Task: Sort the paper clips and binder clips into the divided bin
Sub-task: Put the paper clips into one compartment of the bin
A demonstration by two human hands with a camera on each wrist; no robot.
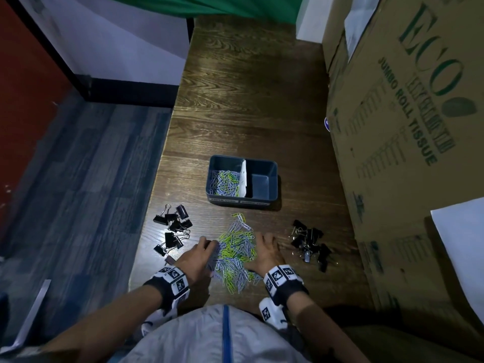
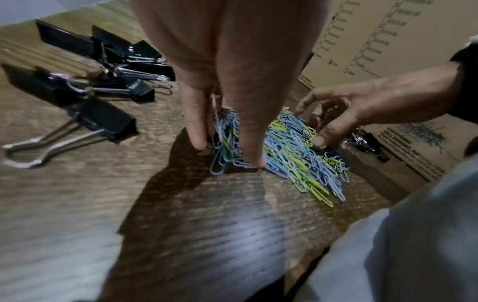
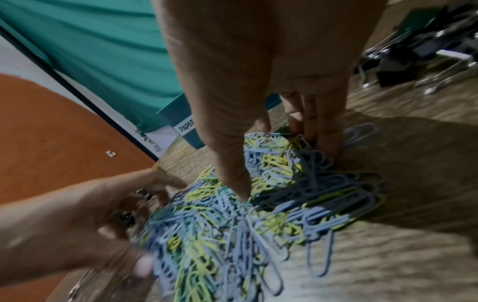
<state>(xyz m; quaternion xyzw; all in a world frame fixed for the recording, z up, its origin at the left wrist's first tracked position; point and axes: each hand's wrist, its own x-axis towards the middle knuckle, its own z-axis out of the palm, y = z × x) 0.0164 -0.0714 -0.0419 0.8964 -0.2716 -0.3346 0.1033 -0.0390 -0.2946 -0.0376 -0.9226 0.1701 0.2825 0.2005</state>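
Both grips open, fingers straight: left hand (image 1: 197, 254) at 9 o'clock and right hand (image 1: 265, 251) at 3 o'clock of the paper clips (image 1: 235, 254), pressing on the worktop (image 1: 248, 100). Bin (image 1: 272, 179) at 12 o'clock; binder clips (image 1: 174, 230) at either side.

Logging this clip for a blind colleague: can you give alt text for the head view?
Both hands, left hand and right hand, flank a paper clip pile on a wooden table. Beyond it, the bin holds paper clips in its left half only. Binder clips lie left and right of the pile.
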